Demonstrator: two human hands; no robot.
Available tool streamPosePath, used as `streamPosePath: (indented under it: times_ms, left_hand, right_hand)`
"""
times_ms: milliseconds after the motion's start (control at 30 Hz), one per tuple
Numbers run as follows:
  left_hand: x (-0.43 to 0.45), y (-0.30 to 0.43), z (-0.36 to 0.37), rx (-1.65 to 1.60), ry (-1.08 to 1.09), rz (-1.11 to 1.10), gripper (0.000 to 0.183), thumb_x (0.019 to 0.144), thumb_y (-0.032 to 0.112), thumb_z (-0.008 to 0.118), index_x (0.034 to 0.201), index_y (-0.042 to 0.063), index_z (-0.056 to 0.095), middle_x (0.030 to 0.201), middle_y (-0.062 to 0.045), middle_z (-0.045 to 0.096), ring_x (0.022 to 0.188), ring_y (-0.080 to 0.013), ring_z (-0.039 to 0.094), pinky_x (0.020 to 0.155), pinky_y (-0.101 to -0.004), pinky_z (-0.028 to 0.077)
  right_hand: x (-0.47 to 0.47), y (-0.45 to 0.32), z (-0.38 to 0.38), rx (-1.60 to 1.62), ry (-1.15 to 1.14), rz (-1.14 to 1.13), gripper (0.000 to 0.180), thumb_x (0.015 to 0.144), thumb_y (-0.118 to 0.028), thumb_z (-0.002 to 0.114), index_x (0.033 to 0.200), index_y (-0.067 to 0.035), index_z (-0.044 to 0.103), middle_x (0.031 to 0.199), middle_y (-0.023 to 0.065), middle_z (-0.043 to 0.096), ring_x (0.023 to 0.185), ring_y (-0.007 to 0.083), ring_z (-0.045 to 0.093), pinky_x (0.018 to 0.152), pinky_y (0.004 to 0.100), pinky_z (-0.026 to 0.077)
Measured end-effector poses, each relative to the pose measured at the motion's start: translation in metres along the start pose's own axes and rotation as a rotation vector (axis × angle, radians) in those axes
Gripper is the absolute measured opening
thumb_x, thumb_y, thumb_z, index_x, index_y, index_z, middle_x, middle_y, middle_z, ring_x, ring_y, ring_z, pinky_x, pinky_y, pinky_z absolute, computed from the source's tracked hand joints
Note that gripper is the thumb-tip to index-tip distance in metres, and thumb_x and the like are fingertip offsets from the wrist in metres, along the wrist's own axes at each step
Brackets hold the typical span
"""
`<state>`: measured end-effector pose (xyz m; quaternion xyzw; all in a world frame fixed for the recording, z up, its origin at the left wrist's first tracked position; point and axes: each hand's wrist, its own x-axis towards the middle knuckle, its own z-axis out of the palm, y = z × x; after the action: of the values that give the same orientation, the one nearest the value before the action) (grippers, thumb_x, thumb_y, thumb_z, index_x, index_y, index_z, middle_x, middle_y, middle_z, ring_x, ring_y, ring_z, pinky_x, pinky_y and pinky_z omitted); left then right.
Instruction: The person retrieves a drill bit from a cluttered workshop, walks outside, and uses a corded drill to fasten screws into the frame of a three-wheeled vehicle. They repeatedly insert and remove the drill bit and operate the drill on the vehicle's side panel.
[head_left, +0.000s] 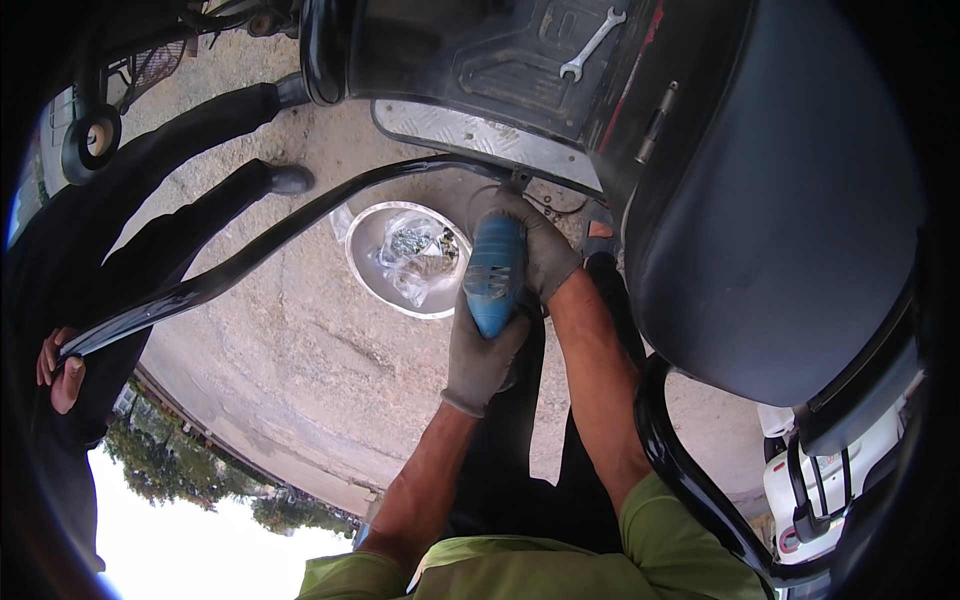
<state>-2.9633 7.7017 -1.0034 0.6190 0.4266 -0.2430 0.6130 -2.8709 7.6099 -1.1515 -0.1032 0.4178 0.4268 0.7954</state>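
Observation:
Both my hands wear grey gloves and hold a blue power drill. My left hand, below, is wrapped around its rear and handle. My right hand grips the front part. The drill's front end is hidden and points toward a bracket at the edge of a vehicle's footboard. A long black metal tube runs from near that bracket to the far left, where another person's hand holds its end. A white basin on the ground holds a plastic bag of small metal hardware.
An open-ended wrench lies on the black footboard, beside a diamond-plate metal step. A dark padded seat fills the right side. Another person's legs stand at left. A white vehicle is at lower right.

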Motion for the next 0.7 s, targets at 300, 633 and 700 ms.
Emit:
streamPosePath:
  times_ms: [300, 633, 700]
  left_hand:
    - [-0.021, 0.002, -0.012, 0.023, -0.021, -0.094, 0.067, 0.091, 0.005, 0.075, 0.151, 0.001, 0.045, 0.129, -0.012, 0.066, 0.115, -0.0198, 0.064, 0.1, -0.0363, 0.054]
    - [-0.102, -0.049, -0.015, 0.301, 0.031, 0.067, 0.106, 0.087, 0.009, 0.081, 0.169, 0.0, 0.015, 0.145, -0.025, 0.059, 0.13, -0.035, 0.064, 0.106, -0.0456, 0.054]
    - [-0.11, -0.061, -0.018, 0.488, 0.017, 0.057, 0.11, 0.085, 0.009, 0.083, 0.169, -0.001, 0.012, 0.147, -0.028, 0.056, 0.131, -0.039, 0.064, 0.106, -0.0479, 0.054]
  right_hand:
    - [-0.014, 0.029, -0.004, 0.039, 0.137, -0.045, 0.033, 0.097, -0.039, 0.079, 0.105, -0.008, 0.072, 0.096, 0.0044, 0.072, 0.086, 0.0158, 0.07, 0.085, 0.0315, 0.058]
    - [-0.054, 0.067, -0.037, -0.011, 0.045, 0.055, 0.039, 0.103, -0.041, 0.073, 0.115, -0.005, 0.068, 0.098, 0.0104, 0.074, 0.085, 0.0222, 0.074, 0.081, 0.0396, 0.064]
    - [-0.065, 0.074, -0.041, -0.03, 0.074, 0.066, 0.045, 0.102, -0.043, 0.073, 0.121, -0.003, 0.065, 0.101, 0.0132, 0.074, 0.088, 0.0265, 0.076, 0.083, 0.0439, 0.065]
